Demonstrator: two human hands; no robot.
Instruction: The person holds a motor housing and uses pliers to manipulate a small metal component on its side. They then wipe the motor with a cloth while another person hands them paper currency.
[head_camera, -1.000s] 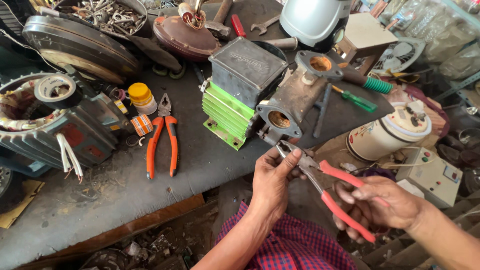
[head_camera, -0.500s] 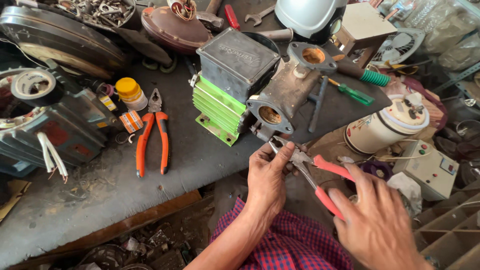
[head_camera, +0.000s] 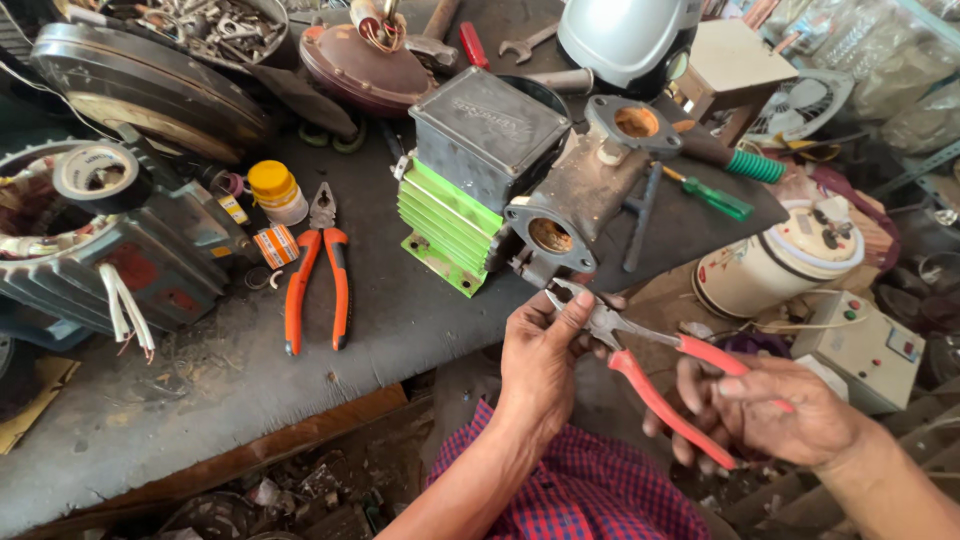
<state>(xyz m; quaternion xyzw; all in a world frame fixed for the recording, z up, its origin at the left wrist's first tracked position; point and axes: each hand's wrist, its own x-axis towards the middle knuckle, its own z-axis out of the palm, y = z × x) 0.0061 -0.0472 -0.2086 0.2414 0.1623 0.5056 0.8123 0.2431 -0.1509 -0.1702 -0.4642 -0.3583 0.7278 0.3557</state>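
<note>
The right hand is wrapped around the red handles of a pair of needle-nose pliers, gripping them at about 4 o'clock from the middle of the view. The left hand sits just left of it, thumb and fingers pinched around something small at the pliers' metal tip; what that thing is cannot be made out. The tip lies just below the rusty flanged end of a water pump, whose green-finned motor body stands at 12 o'clock from the hands on the dark counter. At 9 o'clock from the left hand, orange-handled combination pliers lie flat on the counter, jaws pointing away, with a yellow-capped bottle just above them. Farther toward 10 o'clock stand a grey motor housing with white wires and a roll of tape on top of it. At 1 o'clock from the hands a green-handled screwdriver rests near the counter's edge. At 3 o'clock, off the counter, are a cream cylindrical appliance and a pale switch box. A red-and-blue checked cloth covers the lap below.
</note>
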